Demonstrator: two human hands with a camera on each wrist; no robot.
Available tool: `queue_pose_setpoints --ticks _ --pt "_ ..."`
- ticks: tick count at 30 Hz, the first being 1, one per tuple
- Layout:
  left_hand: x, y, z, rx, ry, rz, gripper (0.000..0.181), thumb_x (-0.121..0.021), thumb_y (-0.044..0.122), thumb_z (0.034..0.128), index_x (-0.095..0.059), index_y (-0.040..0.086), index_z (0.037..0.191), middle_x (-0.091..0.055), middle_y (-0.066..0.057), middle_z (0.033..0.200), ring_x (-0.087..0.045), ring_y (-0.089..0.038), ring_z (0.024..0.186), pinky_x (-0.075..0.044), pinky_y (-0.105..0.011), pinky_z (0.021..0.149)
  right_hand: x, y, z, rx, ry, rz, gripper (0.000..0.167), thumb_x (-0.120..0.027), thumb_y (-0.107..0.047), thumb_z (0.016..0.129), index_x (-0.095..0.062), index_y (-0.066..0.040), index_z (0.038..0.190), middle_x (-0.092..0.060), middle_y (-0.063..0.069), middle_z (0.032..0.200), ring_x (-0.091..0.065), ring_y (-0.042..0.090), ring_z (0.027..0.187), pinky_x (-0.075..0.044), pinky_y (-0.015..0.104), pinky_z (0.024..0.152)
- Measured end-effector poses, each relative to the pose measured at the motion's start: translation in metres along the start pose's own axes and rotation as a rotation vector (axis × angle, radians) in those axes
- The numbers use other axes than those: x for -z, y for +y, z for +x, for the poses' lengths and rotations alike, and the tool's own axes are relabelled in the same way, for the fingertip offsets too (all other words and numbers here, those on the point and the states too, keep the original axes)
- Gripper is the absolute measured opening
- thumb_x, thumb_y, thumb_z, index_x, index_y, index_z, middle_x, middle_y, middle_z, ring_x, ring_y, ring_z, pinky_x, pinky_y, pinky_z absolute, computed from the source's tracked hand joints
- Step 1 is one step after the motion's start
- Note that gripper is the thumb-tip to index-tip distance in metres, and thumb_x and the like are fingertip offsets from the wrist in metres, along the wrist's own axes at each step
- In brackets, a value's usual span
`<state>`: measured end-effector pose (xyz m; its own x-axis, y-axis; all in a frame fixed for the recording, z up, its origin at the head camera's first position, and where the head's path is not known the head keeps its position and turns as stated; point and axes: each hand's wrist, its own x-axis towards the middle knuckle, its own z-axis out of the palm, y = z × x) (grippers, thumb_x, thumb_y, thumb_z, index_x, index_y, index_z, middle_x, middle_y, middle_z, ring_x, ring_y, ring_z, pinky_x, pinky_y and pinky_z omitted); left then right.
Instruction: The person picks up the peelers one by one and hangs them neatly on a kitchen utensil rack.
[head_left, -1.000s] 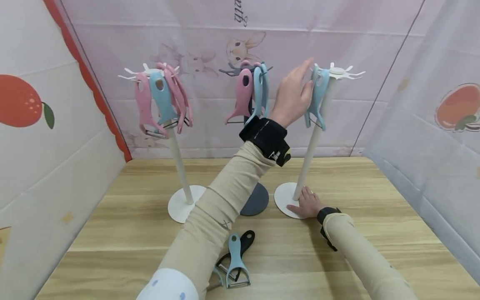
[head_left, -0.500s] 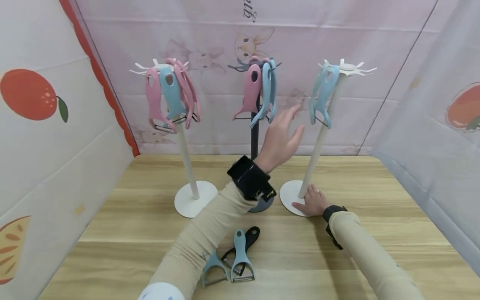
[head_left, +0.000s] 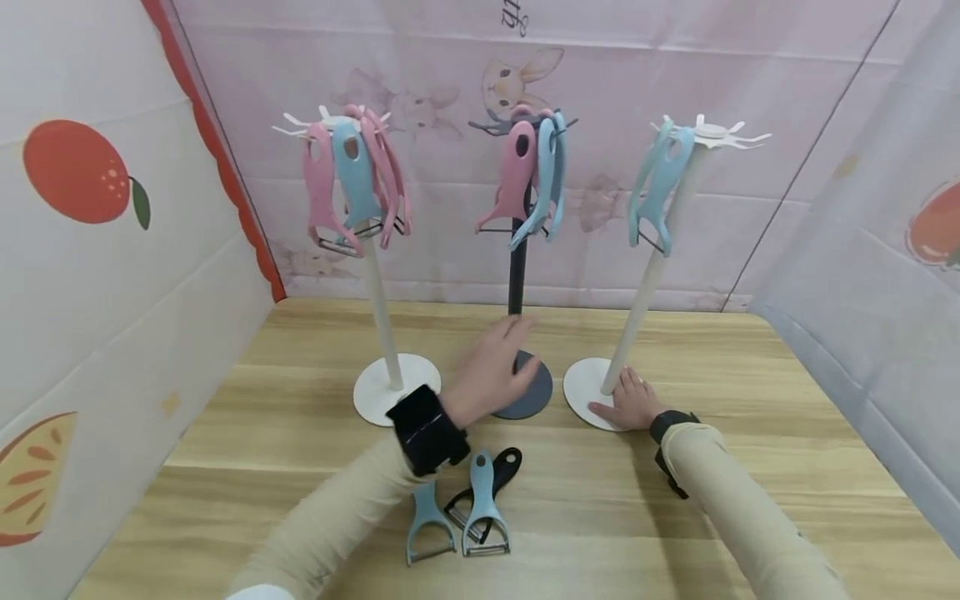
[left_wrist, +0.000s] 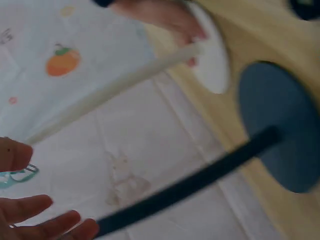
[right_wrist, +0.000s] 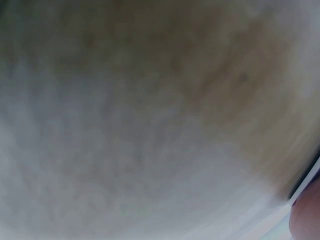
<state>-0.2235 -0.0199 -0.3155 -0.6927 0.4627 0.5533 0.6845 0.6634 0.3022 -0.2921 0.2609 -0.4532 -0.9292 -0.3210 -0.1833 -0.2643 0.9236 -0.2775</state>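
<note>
My left hand (head_left: 491, 372) is empty, fingers loosely extended, in front of the dark stand's round base (head_left: 542, 398). In the left wrist view its fingers (left_wrist: 30, 210) show at the lower left, apart from the dark pole (left_wrist: 200, 182). My right hand (head_left: 632, 402) rests on the white base (head_left: 581, 387) of the right stand, beside the foot of its pole. Two blue peelers (head_left: 660, 183) hang on that stand's hooks. Below my left hand lie a blue peeler (head_left: 482, 492), a black peeler (head_left: 506, 469) partly under it, and another blue peeler (head_left: 427, 512) partly hidden by the wrist.
The left white stand (head_left: 382, 308) carries several pink peelers (head_left: 321, 179) and a blue peeler (head_left: 356, 171). On the dark middle stand (head_left: 517, 279) hang pink and blue peelers (head_left: 517, 171). A printed cloth (head_left: 450, 275) closes the wooden table's back. The right wrist view is blurred.
My left hand has come down and to the left, from beside the right stand's hanging peelers to low before the middle stand. My right hand stays on the base. The head view has shifted slightly.
</note>
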Motion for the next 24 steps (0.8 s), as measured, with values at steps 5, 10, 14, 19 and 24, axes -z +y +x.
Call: queue_pose_setpoints --ticks 5,10,14,19,24 --pt "0.004 -0.02 -0.04 0.11 -0.16 0.179 0.049 -0.062 0.024 0.0848 -0.051 -0.001 0.124 -0.055 -0.019 0.117 -0.052 -0.03 0.108 -0.047 -0.039 0.083 0.005 0.0 -0.004 -0.012 -0.005 -0.008 0.091 -0.042 -0.055 0.089 -0.02 0.023 0.132 -0.008 0.039 0.141 -0.005 0.051 0.13 -0.01 0.062 0.101" --pt "0.007 -0.03 -0.071 0.187 -0.27 0.258 0.041 -0.065 0.028 0.0821 -0.059 0.0 0.111 -0.057 -0.018 0.106 -0.055 -0.032 0.092 -0.05 -0.04 0.065 0.004 0.004 -0.003 -0.019 -0.007 0.015 0.096 -0.042 -0.058 0.087 -0.02 0.024 0.13 -0.007 0.041 0.14 -0.004 0.052 0.129 -0.008 0.063 0.101" --pt "0.007 -0.034 -0.093 0.24 -0.377 0.292 0.031 -0.064 0.028 0.082 -0.062 0.001 0.098 -0.057 -0.013 0.088 -0.054 -0.027 0.072 -0.046 -0.037 0.055 0.0 0.006 -0.001 -0.011 -0.011 0.008 0.099 -0.04 -0.062 0.086 -0.018 0.023 0.132 -0.006 0.04 0.14 -0.004 0.051 0.13 -0.008 0.063 0.101" --pt "0.006 -0.035 -0.116 0.289 -0.445 0.28 0.022 -0.067 0.026 0.0792 -0.058 0.006 0.078 -0.053 -0.005 0.066 -0.049 -0.019 0.053 -0.042 -0.032 0.044 -0.005 0.008 0.003 0.004 -0.004 0.01 0.104 -0.036 -0.068 0.084 -0.017 0.023 0.132 -0.005 0.04 0.14 -0.003 0.052 0.129 -0.007 0.064 0.101" --pt "0.001 -0.032 -0.131 0.274 -0.472 0.326 0.03 -0.072 0.03 0.0742 -0.056 0.006 0.077 -0.042 0.001 0.054 -0.044 -0.014 0.046 -0.036 -0.029 0.037 -0.008 0.012 0.006 0.011 0.006 0.003 0.105 -0.036 -0.068 0.084 -0.018 0.023 0.132 -0.007 0.04 0.14 -0.004 0.053 0.129 -0.008 0.065 0.1"
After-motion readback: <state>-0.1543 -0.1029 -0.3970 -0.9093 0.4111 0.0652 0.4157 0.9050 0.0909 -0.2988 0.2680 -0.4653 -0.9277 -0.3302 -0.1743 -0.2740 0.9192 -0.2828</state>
